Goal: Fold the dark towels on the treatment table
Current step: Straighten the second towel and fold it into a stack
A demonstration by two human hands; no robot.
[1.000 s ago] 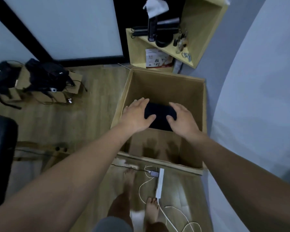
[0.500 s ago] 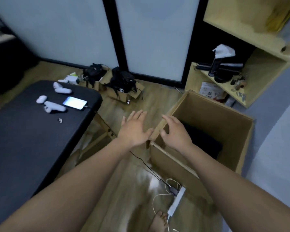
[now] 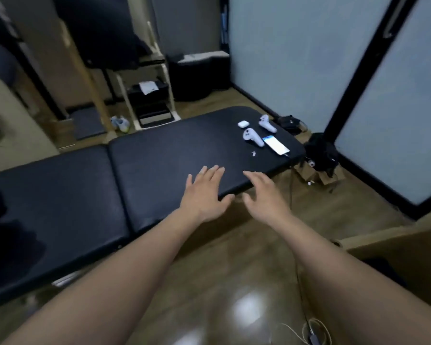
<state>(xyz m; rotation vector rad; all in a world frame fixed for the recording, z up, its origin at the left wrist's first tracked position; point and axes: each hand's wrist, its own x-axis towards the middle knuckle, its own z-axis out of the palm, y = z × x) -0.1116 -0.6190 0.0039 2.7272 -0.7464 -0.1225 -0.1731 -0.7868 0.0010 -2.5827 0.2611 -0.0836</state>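
Note:
The black padded treatment table [image 3: 159, 158] runs from the left edge to the middle right. A dark heap of cloth, probably towels [image 3: 8, 232], lies blurred on its left end. My left hand [image 3: 204, 192] hovers over the table's near edge, fingers spread and holding nothing. My right hand [image 3: 264, 195] is beside it, just off the edge above the floor, fingers spread and empty too. The wooden box [image 3: 393, 242] shows at the lower right edge, with something dark [image 3: 381, 266] inside it.
Two white controllers [image 3: 253, 137], a white earbud case [image 3: 243, 124] and a lit phone [image 3: 276, 145] lie on the table's right end. Black bags [image 3: 320, 153] sit on the floor by the glass doors. A cable [image 3: 297, 270] runs along the wooden floor. A wooden frame and shelf [image 3: 149, 103] stand behind the table.
My hands left the dark folded towel in the wooden box and came out empty. The view swung left from the box to the treatment table, and both hands now hover at its near edge.

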